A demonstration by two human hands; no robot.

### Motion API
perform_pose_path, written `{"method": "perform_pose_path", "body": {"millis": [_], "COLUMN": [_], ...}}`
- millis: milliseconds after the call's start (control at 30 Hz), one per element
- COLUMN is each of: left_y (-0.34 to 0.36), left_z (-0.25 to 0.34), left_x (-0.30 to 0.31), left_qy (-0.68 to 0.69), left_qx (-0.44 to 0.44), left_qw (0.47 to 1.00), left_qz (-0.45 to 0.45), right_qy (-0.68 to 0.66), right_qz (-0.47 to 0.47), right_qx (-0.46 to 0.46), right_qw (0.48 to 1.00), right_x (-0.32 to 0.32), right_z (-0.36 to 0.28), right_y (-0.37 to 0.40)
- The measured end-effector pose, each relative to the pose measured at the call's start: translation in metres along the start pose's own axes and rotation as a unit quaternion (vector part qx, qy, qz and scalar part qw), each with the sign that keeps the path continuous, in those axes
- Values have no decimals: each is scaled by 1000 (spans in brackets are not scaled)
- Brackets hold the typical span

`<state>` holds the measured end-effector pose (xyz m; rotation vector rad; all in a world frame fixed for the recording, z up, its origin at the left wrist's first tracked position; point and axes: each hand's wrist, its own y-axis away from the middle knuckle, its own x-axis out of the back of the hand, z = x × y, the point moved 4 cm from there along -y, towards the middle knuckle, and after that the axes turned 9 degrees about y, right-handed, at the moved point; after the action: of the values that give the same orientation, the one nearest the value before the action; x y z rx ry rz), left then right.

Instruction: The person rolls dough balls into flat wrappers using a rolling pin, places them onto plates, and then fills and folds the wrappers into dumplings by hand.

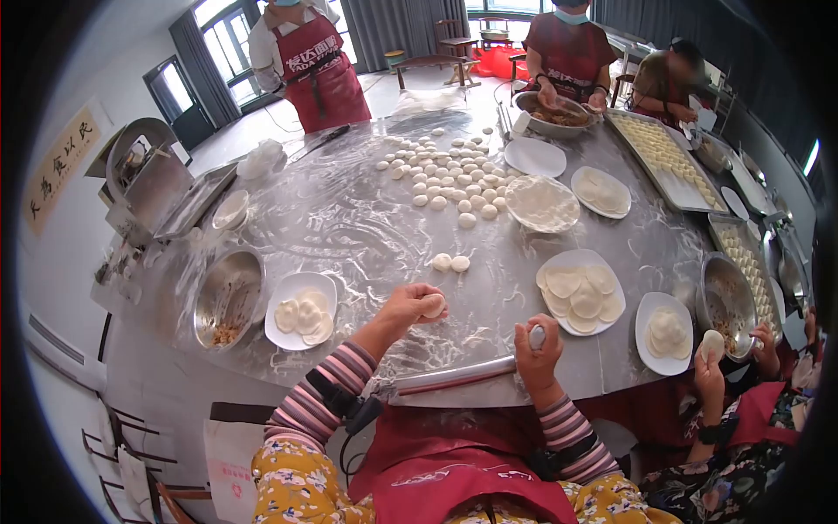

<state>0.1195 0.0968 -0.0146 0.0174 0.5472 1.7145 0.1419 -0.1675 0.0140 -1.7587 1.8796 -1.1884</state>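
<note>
A small round piece of dough [434,305] sits in the curled fingers of my left hand [406,312], just over the floured table [349,236]. My right hand [539,358] is closed around a rolling pin [537,336], whose rounded grey end shows above the fist. Two dough pieces [450,262] lie side by side beyond my left hand. To the right of my right hand stands a white plate of flat dough wrappers [583,295]. A long grey bar [454,375] with a reddish stripe lies along the table's front edge between my wrists.
Many dough pieces [454,179] cover the table's middle back. At left are a plate of wrappers [304,314] and a steel bowl of filling [230,297]. More plates, a steel bowl [729,301] and trays of dumplings [668,162] stand right. Several people surround the table.
</note>
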Motion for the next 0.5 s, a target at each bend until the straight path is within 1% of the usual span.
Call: {"method": "perform_pose_path", "body": {"millis": [33,67,100,133,167,233,300,367,400,433,500], "left_y": [-8,-16,-24,-31,-42,-60,-77,-89,-95,-97,-78], "left_z": [0,3,15,28,31,42,38,33,26,20,27], "left_x": [2,2,3,2,2,-2,-8,-21,-25,-26,-42], "left_qy": [-98,-99,-275,-439,-440,-496,-509,-548,-550,-548,-596], "left_qx": [-1,1,-81,-161,-161,-246,-247,-321,-324,-326,-341], "left_qw": [995,995,957,879,879,820,814,765,766,767,722], "left_qz": [-2,-5,45,92,89,144,135,104,73,73,82], "right_qy": [2,0,-2,0,1,5,-7,2,5,8,2], "right_qz": [1,0,-2,-1,0,3,-11,-7,-7,-6,-10], "right_qx": [-2,-4,-6,-9,-7,-2,-21,-16,-12,-10,-22], "right_qw": [1000,1000,1000,1000,1000,1000,1000,1000,1000,1000,1000], "right_x": [0,0,0,0,-1,-1,-2,-2,-2,-1,-2], "right_z": [0,0,0,0,1,2,5,4,3,3,3], "right_y": [0,0,0,1,1,1,2,1,1,1,1]}}
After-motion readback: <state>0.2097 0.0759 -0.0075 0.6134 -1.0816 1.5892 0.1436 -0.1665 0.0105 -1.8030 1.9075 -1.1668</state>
